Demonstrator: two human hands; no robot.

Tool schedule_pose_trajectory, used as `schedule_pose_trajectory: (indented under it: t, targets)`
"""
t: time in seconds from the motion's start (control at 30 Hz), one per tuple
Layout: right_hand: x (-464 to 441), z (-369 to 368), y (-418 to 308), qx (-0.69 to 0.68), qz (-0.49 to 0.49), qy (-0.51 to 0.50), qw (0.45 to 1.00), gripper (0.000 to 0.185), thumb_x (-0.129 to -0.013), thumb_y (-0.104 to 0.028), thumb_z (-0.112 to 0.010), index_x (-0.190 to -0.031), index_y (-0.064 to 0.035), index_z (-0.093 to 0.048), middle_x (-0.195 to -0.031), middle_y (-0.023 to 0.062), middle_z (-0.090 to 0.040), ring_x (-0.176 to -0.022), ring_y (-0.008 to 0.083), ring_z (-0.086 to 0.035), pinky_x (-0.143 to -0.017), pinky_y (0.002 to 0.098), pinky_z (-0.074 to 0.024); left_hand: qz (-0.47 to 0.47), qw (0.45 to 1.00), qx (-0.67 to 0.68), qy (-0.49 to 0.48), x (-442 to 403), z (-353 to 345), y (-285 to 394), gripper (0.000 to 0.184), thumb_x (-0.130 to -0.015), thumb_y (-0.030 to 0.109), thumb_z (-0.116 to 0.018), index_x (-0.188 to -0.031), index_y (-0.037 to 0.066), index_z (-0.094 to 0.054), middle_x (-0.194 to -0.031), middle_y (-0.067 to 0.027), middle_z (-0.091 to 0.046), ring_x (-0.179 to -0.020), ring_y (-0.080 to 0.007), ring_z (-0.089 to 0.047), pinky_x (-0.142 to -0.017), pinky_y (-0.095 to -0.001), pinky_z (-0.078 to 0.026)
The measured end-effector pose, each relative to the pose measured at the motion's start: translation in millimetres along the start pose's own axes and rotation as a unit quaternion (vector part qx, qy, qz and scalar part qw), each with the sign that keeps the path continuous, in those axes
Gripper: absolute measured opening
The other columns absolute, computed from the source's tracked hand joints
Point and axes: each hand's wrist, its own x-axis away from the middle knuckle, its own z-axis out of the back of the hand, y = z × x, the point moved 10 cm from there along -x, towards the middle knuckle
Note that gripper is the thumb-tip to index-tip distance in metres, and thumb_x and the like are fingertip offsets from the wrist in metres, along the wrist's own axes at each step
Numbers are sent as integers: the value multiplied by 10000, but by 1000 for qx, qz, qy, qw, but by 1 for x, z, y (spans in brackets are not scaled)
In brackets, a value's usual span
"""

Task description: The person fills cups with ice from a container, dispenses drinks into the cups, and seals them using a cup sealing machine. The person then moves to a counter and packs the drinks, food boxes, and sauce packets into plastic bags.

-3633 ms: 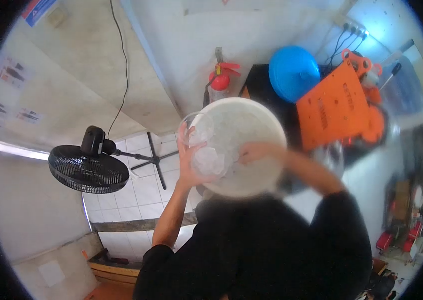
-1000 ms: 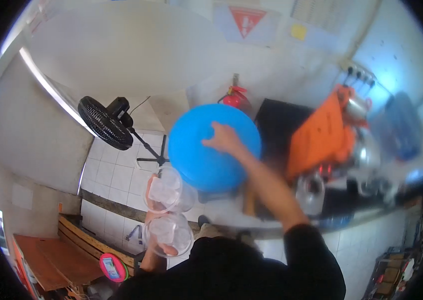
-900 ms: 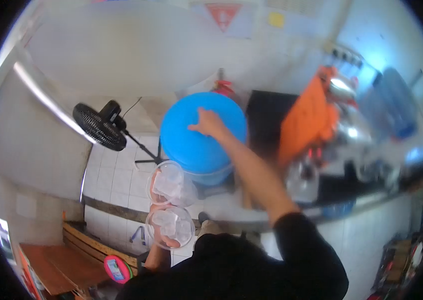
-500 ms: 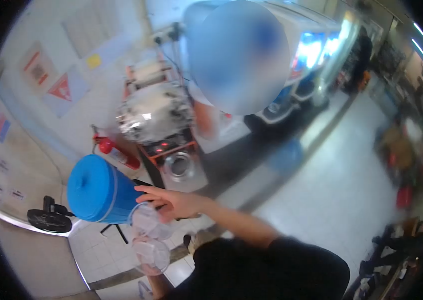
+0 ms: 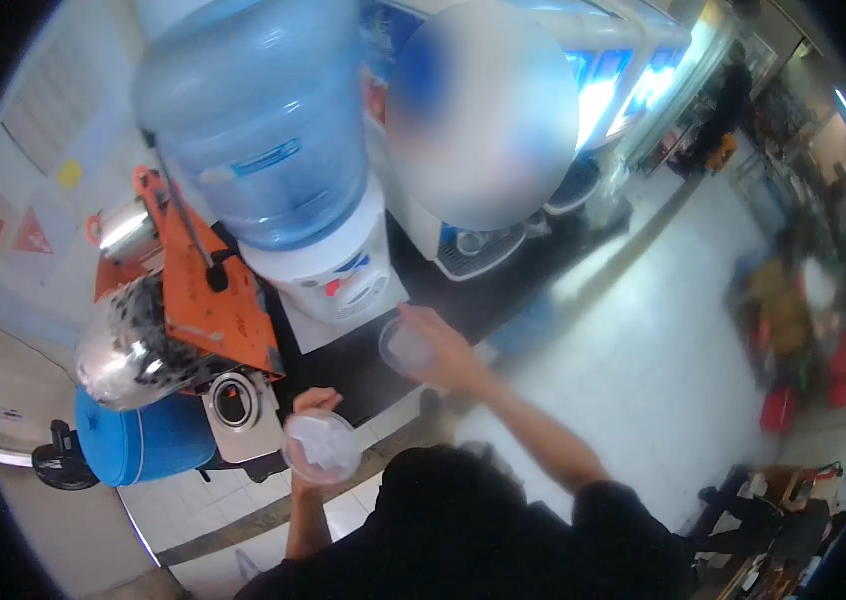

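Observation:
My left hand (image 5: pixel 317 400) grips a clear round plastic cup (image 5: pixel 328 462) from its far side, and whitish pieces that I cannot make out lie inside. My right hand (image 5: pixel 451 352) is wrapped round a second clear plastic cup (image 5: pixel 405 346), held higher and to the right, its interior blurred. Beyond the two cups stands a water dispenser (image 5: pixel 338 285) with a large blue bottle (image 5: pixel 258 130) upside down on top. The right cup is nearest the dispenser's front, apart from it.
An orange-framed machine (image 5: pixel 218 290) with a shiny metal drum (image 5: pixel 125 345) stands left on the black counter (image 5: pixel 333 375). Below it is a blue lidded bucket (image 5: pixel 108 435), with a black fan (image 5: pixel 61 462) beside it. A drip tray (image 5: pixel 483 250) lies right of the dispenser.
The view has swung toward the water dispenser. The two cups, close together before, are now apart; my right hand has closed round one and moved it up and right.

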Motion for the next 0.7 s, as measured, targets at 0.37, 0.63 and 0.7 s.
schedule_pose_trajectory:
  t: [0.37, 0.63, 0.7]
  targets:
    - [-33, -24, 187, -26, 14, -70, 997, 918, -737, -256, -831, -1514, -99, -366, -1360, 230, -445, -1290, 428, -423, -1095, 487, -370, -156, 970, -120, 145, 12, -28, -12, 642, -986, 275, -560, -1527, 69, -282, -1502, -152, -399, -1394, -332, -377, -1147, -487, -349]
    - [-89, 149, 230, 229, -67, 143, 961, 861, -745, -354, -821, -1416, 21, -433, -1448, 309, -404, -1313, 469, -416, -1100, 532, -361, -99, 878, -104, 457, 75, -104, -32, 914, -730, 483, -851, -1398, 80, -373, -1301, -127, -519, -1223, -312, -528, -1079, -536, -416]
    - [-106, 121, 270, 265, -75, 53, 960, 845, -718, -340, -833, -1384, 14, -454, -1402, 314, -433, -1309, 467, -420, -1085, 522, -388, -118, 886, -97, 439, 69, -111, -50, 902, -736, 481, -850, -1398, 86, -381, -1304, -127, -526, -1219, -316, -534, -1062, -543, -432]
